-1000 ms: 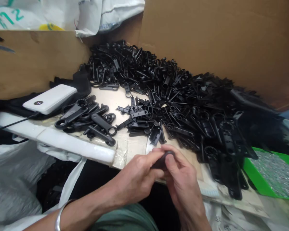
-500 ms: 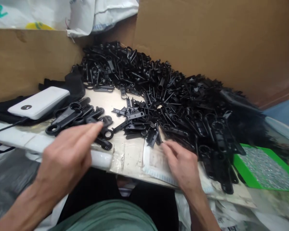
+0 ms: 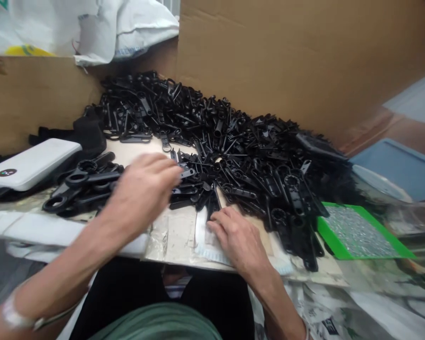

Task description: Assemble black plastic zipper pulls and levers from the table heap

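Black plastic levers (image 3: 233, 156) heaped just ahead of both hands; left hand (image 3: 141, 193) hovers open-fingered, empty, right hand (image 3: 237, 236) flat on the desk (image 3: 177, 236); light, stiff, probably slick; pinch one by its shank.

Left hand (image 3: 141, 193): motion-blurred; fingertips smear over the small black plastic parts (image 3: 189, 182), so contact or grasp cannot be read. It covers part of the nearer group of black handles (image 3: 80, 189). Right hand (image 3: 239, 236): fingertips meet the edge of the pile (image 3: 241, 151); any held piece is concealed. White power bank (image 3: 28, 163) cut by left edge. Contents of green tray (image 3: 357, 233) too fine to identify.
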{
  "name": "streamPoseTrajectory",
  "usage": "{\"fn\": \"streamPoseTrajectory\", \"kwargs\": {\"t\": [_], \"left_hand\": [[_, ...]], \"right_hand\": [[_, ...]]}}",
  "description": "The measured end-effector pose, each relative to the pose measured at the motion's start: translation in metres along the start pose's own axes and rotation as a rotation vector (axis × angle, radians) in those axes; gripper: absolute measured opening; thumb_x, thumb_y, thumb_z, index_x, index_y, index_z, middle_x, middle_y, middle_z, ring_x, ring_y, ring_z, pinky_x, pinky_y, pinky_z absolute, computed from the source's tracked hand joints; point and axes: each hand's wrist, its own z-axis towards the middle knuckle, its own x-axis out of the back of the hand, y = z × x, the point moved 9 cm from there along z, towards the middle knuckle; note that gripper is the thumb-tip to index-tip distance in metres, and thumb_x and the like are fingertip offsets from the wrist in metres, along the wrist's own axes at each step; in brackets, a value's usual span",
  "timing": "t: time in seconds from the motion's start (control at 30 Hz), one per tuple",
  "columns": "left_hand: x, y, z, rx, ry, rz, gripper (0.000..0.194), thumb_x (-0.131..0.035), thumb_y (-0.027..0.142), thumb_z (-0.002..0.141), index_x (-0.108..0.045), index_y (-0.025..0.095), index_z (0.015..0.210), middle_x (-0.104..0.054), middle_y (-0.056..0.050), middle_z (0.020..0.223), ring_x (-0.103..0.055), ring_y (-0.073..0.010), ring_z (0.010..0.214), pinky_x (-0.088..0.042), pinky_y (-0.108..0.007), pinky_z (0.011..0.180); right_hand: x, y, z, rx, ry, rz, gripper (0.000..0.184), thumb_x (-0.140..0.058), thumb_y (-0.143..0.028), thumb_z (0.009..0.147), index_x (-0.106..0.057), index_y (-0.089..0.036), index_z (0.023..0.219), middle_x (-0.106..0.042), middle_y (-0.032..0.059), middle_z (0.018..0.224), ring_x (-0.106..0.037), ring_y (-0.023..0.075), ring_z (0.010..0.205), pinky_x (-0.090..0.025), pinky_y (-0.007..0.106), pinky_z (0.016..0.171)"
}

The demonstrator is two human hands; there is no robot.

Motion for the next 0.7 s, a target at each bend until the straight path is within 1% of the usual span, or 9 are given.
{"fn": "streamPoseTrajectory", "kwargs": {"t": [0.1, 0.17, 0.27, 0.33, 0.43, 0.53, 0.6, 0.67, 0.7], "left_hand": [[-0.047, 0.061, 0.047, -0.180, -0.171, -0.184, 0.025, -0.043, 0.014, 0.092, -0.068, 0.011, 0.086, -0.069, -0.011, 0.090, -0.056, -0.0225, 0.091, -0.040, -0.038, 0.088], [-0.076, 0.088, 0.071, -0.225, -0.215, -0.181, 0.022, -0.049, 0.013, 0.089, -0.066, 0.011, 0.076, -0.068, -0.011, 0.082, -0.055, -0.0242, 0.088, -0.039, -0.038, 0.079], [-0.108, 0.108, 0.088, -0.259, -0.261, -0.151, 0.021, -0.049, 0.008, 0.086, -0.066, 0.013, 0.074, -0.067, -0.010, 0.079, -0.055, -0.0245, 0.089, -0.037, -0.039, 0.078], [-0.119, 0.110, 0.091, -0.262, -0.268, -0.137, 0.021, -0.049, 0.007, 0.085, -0.065, 0.015, 0.076, -0.067, -0.008, 0.080, -0.055, -0.0245, 0.090, -0.036, -0.040, 0.079], [-0.114, 0.104, 0.090, -0.249, -0.250, -0.150, 0.020, -0.050, 0.006, 0.082, -0.064, 0.016, 0.074, -0.066, -0.007, 0.080, -0.054, -0.0247, 0.089, -0.036, -0.040, 0.078], [-0.089, 0.090, 0.084, -0.190, -0.185, -0.222, 0.017, -0.051, 0.003, 0.077, -0.062, 0.014, 0.071, -0.065, -0.009, 0.085, -0.054, -0.0249, 0.092, -0.039, -0.037, 0.077], [-0.069, 0.073, 0.075, -0.107, -0.119, -0.300, 0.018, -0.047, 0.003, 0.079, -0.062, 0.013, 0.078, -0.064, -0.010, 0.090, -0.055, -0.0231, 0.089, -0.042, -0.035, 0.075], [-0.054, 0.054, 0.061, 0.006, -0.065, -0.421, 0.017, -0.043, 0.010, 0.087, -0.060, 0.013, 0.091, -0.065, -0.008, 0.089, -0.058, -0.0192, 0.081, -0.045, -0.031, 0.070], [-0.051, 0.044, 0.053, 0.085, -0.054, -0.538, 0.017, -0.041, 0.014, 0.090, -0.058, 0.014, 0.094, -0.065, -0.006, 0.084, -0.058, -0.0169, 0.075, -0.045, -0.028, 0.066]], "right_hand": [[0.004, -0.002, 0.004, -0.045, 0.027, -0.067, 0.016, -0.069, -0.037, 0.087, -0.068, -0.022, 0.093, -0.065, 0.0042, 0.091, -0.065, 0.0217, 0.085, -0.045, 0.027, 0.058], [0.002, -0.004, 0.009, -0.089, 0.032, -0.119, 0.024, -0.072, -0.040, 0.083, -0.069, -0.019, 0.095, -0.068, 0.0085, 0.088, -0.067, 0.0256, 0.081, -0.046, 0.029, 0.055], [-0.006, -0.005, 0.014, -0.158, -0.025, -0.153, 0.021, -0.067, -0.035, 0.087, -0.070, -0.016, 0.096, -0.070, 0.0126, 0.085, -0.069, 0.0275, 0.073, -0.047, 0.030, 0.052], [-0.011, -0.004, 0.013, -0.170, -0.063, -0.171, 0.018, -0.064, -0.029, 0.089, -0.070, -0.016, 0.100, -0.070, 0.0136, 0.091, -0.069, 0.0272, 0.069, -0.047, 0.030, 0.050], [-0.012, 0.004, 0.009, -0.162, -0.054, -0.162, 0.022, -0.062, -0.021, 0.089, -0.067, -0.014, 0.109, -0.068, 0.0147, 0.100, -0.068, 0.0271, 0.064, -0.048, 0.032, 0.050], [-0.006, 0.022, -0.001, -0.153, 0.029, -0.009, 0.016, -0.059, -0.017, 0.088, -0.069, -0.012, 0.100, -0.069, 0.0135, 0.092, -0.069, 0.0295, 0.071, -0.049, 0.035, 0.057], [0.002, 0.041, -0.013, -0.181, 0.128, 0.214, 0.014, -0.058, -0.020, 0.088, -0.071, -0.014, 0.091, -0.070, 0.0107, 0.083, -0.068, 0.0290, 0.073, -0.050, 0.036, 0.063], [0.004, 0.064, -0.028, -0.303, 0.218, 0.546, 0.018, -0.060, -0.031, 0.087, -0.071, -0.016, 0.088, -0.069, 0.0065, 0.070, -0.066, 0.0242, 0.063, -0.050, 0.033, 0.060], [0.002, 0.073, -0.036, -0.383, 0.251, 0.739, 0.021, -0.062, -0.036, 0.086, -0.070, -0.016, 0.087, -0.067, 0.0043, 0.063, -0.063, 0.0209, 0.055, -0.049, 0.030, 0.055]]}}
